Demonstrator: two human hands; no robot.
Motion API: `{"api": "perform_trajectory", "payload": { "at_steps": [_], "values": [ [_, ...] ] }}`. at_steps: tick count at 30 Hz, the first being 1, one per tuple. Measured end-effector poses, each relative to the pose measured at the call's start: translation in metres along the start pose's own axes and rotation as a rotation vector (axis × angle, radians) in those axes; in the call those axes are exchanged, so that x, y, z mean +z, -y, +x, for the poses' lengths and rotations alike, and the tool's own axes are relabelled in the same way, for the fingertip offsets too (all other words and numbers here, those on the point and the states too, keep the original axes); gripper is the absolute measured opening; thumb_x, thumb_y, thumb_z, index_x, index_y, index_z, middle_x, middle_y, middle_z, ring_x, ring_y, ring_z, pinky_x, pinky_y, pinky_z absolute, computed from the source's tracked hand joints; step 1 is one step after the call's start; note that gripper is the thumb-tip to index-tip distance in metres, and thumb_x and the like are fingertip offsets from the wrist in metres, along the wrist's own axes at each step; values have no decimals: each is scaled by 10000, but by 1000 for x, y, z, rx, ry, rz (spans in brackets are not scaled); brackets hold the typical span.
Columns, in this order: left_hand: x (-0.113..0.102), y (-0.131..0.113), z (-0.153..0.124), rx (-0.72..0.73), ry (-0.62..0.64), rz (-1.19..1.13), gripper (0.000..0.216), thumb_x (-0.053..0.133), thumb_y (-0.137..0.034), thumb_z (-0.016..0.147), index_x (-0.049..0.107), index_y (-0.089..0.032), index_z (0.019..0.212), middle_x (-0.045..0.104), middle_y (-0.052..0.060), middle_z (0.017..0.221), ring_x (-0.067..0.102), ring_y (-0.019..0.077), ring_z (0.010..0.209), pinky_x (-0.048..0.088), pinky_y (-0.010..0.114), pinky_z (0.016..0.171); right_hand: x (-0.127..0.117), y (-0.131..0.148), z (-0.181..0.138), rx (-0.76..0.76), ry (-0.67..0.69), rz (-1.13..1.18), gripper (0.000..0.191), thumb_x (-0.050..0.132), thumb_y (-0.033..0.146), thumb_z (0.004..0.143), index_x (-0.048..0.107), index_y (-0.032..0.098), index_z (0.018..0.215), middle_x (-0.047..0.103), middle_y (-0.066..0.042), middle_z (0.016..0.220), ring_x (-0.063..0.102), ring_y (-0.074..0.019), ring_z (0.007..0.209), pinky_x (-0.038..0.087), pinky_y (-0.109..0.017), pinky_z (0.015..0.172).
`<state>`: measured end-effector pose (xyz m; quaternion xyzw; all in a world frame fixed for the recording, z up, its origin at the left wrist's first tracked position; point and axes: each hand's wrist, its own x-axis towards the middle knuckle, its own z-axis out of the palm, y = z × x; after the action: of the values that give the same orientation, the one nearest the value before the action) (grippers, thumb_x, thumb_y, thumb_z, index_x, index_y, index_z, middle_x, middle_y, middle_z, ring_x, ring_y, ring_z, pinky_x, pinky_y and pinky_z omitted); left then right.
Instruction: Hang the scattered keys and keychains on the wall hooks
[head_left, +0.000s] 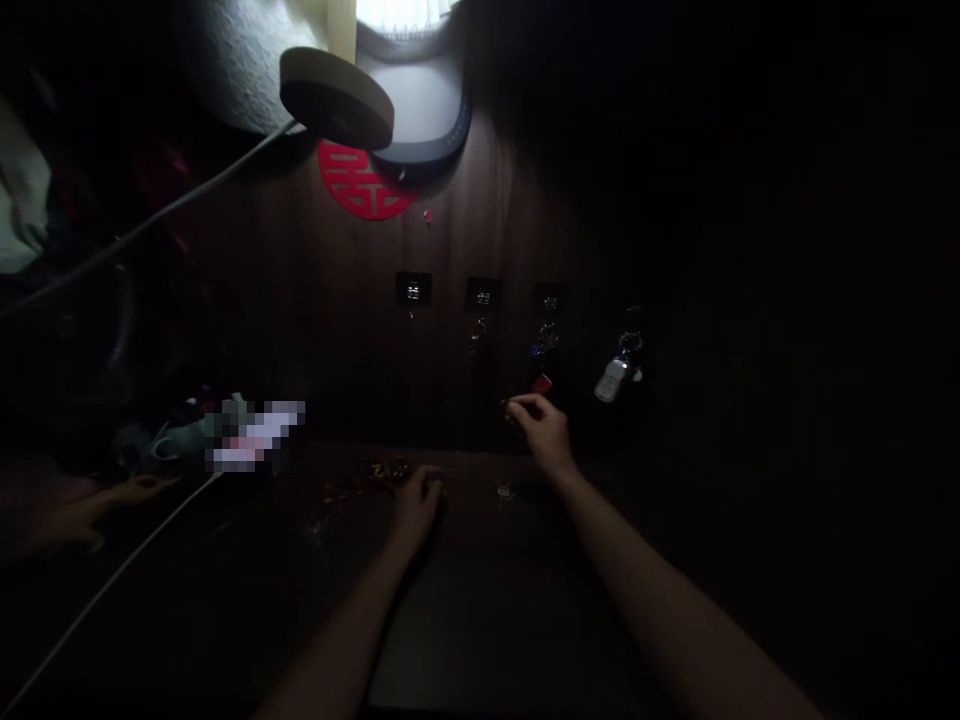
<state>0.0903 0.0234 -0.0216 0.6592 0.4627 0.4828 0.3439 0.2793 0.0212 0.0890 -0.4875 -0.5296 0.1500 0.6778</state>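
My right hand (541, 428) is raised by the dark wooden panel, thumb and forefinger pinched on a tiny dark thing too dim to name. Just above it hangs a bunch of keys with a red tag (541, 384). My left hand (420, 505) rests low on the dark tabletop, its fingers loosely bent and a little apart, with nothing visible in them. Beside it lies a tangle of small coloured pieces (384, 468), perhaps key trinkets. A small clear piece (504, 491) sits on the table between my hands.
Several dark square hooks (413, 290) line the panel; a silver key fob (613, 380) hangs at the right. A round lamp base (337, 97) and red paper cutout (364, 185) are above. Another person's hand (112, 505) is at the left, near a white cable (124, 563).
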Motion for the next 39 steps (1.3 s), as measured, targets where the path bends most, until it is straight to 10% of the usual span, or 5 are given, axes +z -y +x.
{"api": "perform_trajectory", "payload": {
  "at_steps": [17,39],
  "values": [
    [3,2,1,-31,17,-49,279,432,-290,767,570,-176,981,634,13,722,607,165,723,445,260,658,54,49,125,-201,3,-30,92,606,226,594,653,151,617,635,11,596,586,-152,647,462,-297,683],
    [3,4,2,0,24,-11,286,442,-306,751,576,-172,965,594,-5,674,576,155,680,422,242,630,39,14,71,13,94,10,130,539,208,674,604,173,781,583,39,604,564,-86,571,475,-197,508]
  ]
}}
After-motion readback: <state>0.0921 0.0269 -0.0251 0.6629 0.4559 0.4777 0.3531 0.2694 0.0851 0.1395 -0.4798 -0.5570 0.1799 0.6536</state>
